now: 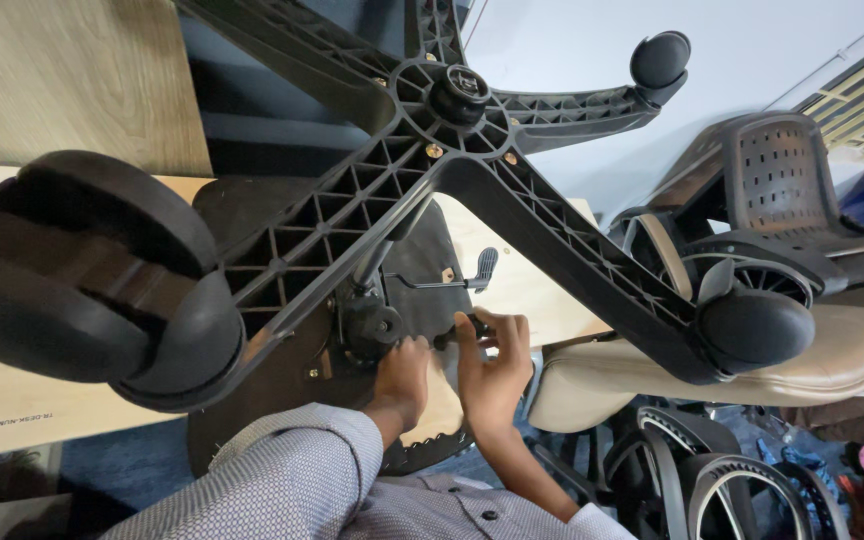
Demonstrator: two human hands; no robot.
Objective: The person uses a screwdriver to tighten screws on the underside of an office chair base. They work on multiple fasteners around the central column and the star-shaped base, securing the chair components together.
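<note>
Your left hand (402,375) and right hand (492,365) work side by side under the upturned office chair, at the black tilt mechanism (377,325) fixed to the seat underside (252,215). Your left hand's fingers curl onto the mechanism just below its round knob. Your right hand pinches a small black handle (452,335) at the mechanism's edge, thumb and fingers closed on it. A thin lever with a paddle end (482,265) juts out just above your right hand. The chair lies on the pale wooden bench (2,400), its five-star base (442,150) spreading over your hands, one castor (102,275) close to the camera. Other chairs (772,200) stand stacked to your right.
</note>
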